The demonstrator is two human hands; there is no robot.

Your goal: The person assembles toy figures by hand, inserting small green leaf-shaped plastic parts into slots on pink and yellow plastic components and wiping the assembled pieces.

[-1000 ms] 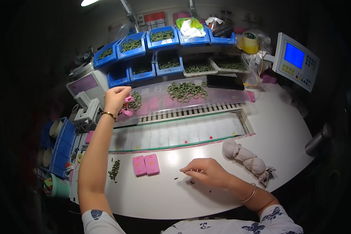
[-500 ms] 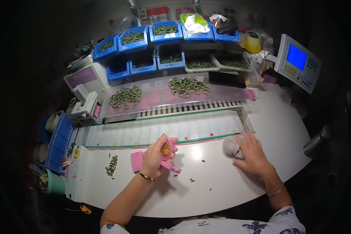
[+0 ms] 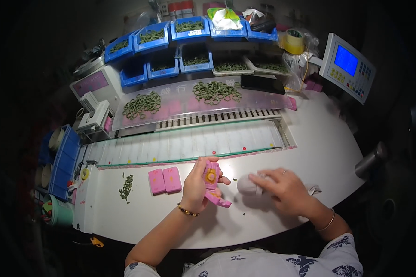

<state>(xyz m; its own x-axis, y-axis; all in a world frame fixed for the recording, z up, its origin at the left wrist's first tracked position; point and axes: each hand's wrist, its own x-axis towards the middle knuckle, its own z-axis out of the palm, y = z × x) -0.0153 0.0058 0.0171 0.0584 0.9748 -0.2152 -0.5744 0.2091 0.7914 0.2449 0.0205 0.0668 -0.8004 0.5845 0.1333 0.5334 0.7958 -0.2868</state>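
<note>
We grip the pink hinged mold (image 3: 211, 181) upright in our L hand (image 3: 195, 184), long axis near-vertical, while R hand (image 3: 282, 188) fingers curl on the grey cloth bundle (image 3: 246, 184) just right on the surface (image 3: 328, 152).

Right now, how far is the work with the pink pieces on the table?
Two flat pink blocks lie side by side on the white table, which looks like set-aside work. In hand: the left hand holds a pink holder upright with a yellow ring in it, while the right hand rests on a grey cloth bundle. Piles of green rings on the tray remain.
</note>
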